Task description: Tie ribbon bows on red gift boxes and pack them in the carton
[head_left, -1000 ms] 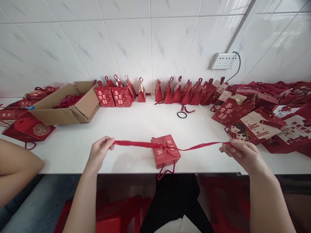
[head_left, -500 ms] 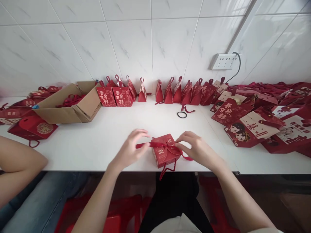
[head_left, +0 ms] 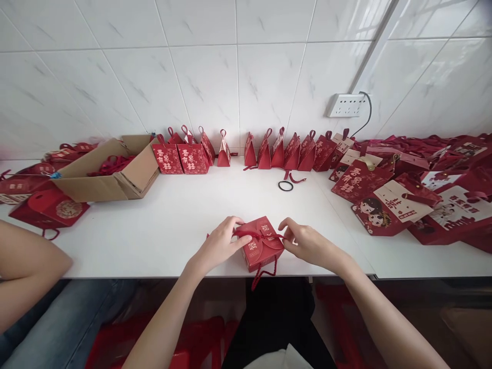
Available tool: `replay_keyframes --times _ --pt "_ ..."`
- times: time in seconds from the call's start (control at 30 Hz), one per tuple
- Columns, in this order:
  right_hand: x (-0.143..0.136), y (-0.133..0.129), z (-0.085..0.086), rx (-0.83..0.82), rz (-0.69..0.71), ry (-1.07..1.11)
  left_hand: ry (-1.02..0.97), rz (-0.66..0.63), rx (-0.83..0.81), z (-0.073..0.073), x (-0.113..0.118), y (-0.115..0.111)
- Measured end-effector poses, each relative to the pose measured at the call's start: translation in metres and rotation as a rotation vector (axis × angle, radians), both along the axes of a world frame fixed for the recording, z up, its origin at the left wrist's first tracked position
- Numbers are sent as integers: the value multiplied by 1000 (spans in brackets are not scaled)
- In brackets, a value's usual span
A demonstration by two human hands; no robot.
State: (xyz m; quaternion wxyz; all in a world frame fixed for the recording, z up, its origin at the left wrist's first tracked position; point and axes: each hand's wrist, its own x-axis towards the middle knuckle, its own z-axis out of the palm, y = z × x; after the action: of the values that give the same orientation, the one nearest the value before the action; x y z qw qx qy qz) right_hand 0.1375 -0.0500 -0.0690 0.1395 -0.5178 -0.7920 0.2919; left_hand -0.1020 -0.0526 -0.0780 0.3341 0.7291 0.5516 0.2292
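Observation:
A red gift box (head_left: 253, 252) with pale printed characters lies near the table's front edge. A red ribbon (head_left: 265, 237) crosses its top and is gathered at the middle. My left hand (head_left: 225, 240) is closed on the ribbon's left part, with the thumb over the box's left edge. On the other side my right hand (head_left: 302, 240) pinches the ribbon's right part between thumb and fingers. A twisted red cord handle (head_left: 265, 274) hangs from the box's front, over the table edge.
Small red boxes (head_left: 307, 154) with loops stand along the tiled wall. A cardboard box (head_left: 96, 187) of red ribbons sits at left, a heap of red bags (head_left: 384, 205) at right. A black ring (head_left: 285, 186) lies behind the gift box. Another person's arm (head_left: 31, 266) rests at far left.
My left hand has moved right and in against the box, and now holds the ribbon close to it. My right hand still pinches the ribbon at the right side.

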Motion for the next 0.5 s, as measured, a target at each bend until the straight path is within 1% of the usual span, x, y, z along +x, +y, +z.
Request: replay_keyframes --times 0.07,0.13,0.17,0.23,0.3,0.37,0.43,0.5 --pt "13 4 -7 -88 21 43 -19 0 -78 -1 -11 2" --pt "28 9 -8 -104 2 47 -28 -41 -163 2 -25 5" --pt "36 12 -6 -94 -19 54 -20 -67 -208 4 -33 7" --pt "50 17 5 -65 -67 90 5 -115 -280 15 -49 11" --pt "60 23 24 10 -93 123 2 -148 -283 35 -61 17" --pt "61 28 48 135 -80 151 -23 -174 -215 61 -65 24" --pt "53 34 72 259 -46 185 -29 -191 -94 91 -57 32" --pt "36 39 92 314 -20 236 -39 -207 35 118 -41 40"
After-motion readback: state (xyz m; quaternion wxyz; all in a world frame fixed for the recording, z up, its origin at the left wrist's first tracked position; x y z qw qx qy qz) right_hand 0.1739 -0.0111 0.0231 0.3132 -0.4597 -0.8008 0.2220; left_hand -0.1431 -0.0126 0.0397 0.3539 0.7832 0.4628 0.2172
